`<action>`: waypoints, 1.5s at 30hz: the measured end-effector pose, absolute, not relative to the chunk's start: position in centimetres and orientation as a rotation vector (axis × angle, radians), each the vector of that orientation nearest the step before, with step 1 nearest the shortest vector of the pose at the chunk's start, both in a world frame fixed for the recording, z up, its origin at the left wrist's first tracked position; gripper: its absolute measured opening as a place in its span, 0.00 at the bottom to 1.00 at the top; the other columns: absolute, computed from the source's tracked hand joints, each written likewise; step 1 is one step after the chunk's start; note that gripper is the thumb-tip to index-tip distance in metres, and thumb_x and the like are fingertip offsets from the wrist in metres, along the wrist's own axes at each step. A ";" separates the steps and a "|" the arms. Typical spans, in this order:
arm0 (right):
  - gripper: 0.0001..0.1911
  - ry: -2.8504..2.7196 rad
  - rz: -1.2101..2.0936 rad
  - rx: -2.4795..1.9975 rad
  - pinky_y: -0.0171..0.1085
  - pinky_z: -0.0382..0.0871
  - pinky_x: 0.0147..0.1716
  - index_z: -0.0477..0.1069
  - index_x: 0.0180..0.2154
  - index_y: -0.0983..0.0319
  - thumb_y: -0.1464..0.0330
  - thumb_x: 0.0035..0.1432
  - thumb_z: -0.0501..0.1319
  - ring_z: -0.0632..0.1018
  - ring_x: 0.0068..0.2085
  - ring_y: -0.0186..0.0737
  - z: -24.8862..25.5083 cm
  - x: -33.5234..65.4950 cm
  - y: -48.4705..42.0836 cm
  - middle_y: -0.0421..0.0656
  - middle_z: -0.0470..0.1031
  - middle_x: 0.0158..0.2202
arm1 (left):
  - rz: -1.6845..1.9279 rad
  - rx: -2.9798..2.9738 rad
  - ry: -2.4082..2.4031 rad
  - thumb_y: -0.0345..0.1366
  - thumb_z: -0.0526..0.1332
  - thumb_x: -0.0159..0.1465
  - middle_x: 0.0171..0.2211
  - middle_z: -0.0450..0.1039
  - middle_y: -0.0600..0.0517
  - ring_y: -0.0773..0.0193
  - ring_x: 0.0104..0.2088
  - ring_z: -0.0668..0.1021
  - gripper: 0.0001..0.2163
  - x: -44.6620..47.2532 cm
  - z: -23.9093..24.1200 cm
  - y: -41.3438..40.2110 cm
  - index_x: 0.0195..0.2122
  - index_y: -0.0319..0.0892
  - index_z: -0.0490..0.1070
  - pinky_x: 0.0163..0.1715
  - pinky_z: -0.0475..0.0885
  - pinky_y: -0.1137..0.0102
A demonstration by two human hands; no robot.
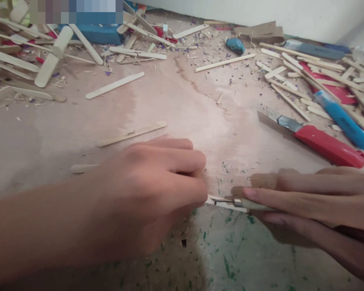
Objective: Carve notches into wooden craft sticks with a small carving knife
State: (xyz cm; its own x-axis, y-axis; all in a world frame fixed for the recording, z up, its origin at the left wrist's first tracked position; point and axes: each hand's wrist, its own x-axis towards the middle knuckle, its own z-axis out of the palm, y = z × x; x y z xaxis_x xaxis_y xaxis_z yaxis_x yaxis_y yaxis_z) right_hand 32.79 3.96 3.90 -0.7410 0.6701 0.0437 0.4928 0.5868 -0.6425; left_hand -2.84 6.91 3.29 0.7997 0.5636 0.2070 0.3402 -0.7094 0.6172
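My left hand point(157, 190) is closed, fingers curled and pressing down on a small wooden stick piece point(220, 201) on the board. My right hand point(309, 198) is closed around a thin cutting tool point(248, 204), index finger laid along it, its metal tip resting on the same stick piece. Most of the tool's handle is hidden in my fingers. The two hands sit close together near the front of the work surface.
A red utility knife point(321, 142) with its blade out lies right of centre, a blue one point(344, 119) beyond it. Loose craft sticks point(132, 133) and shavings litter the wooden board point(176, 97). More stick piles point(306, 72) crowd the back right and back left.
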 end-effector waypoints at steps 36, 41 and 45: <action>0.33 -2.524 0.927 -1.023 0.41 0.94 0.35 0.76 0.81 0.36 0.68 0.85 0.64 0.96 0.47 0.50 3.9 33.2 3.9 0.35 0.94 0.58 | 0.521 2.387 0.668 0.17 0.59 0.78 0.35 0.76 0.52 0.59 0.37 0.75 0.20 -2.4 2.9 7.0 0.35 0.39 0.86 0.39 0.71 0.59; 0.33 -2.522 0.934 -1.024 0.40 0.94 0.35 0.74 0.83 0.36 0.66 0.86 0.63 0.95 0.45 0.49 4.0 33.2 3.9 0.35 0.94 0.58 | 0.505 2.379 0.650 0.17 0.59 0.76 0.36 0.77 0.52 0.58 0.38 0.76 0.19 -2.3 3.1 7.0 0.37 0.39 0.87 0.40 0.70 0.58; 0.32 -2.562 0.878 -0.958 0.38 0.93 0.36 0.73 0.84 0.40 0.68 0.88 0.61 0.96 0.47 0.46 4.2 33.2 4.2 0.38 0.94 0.60 | 0.510 2.386 0.653 0.18 0.58 0.78 0.35 0.77 0.52 0.59 0.38 0.76 0.19 -2.4 3.2 7.1 0.36 0.40 0.86 0.40 0.70 0.59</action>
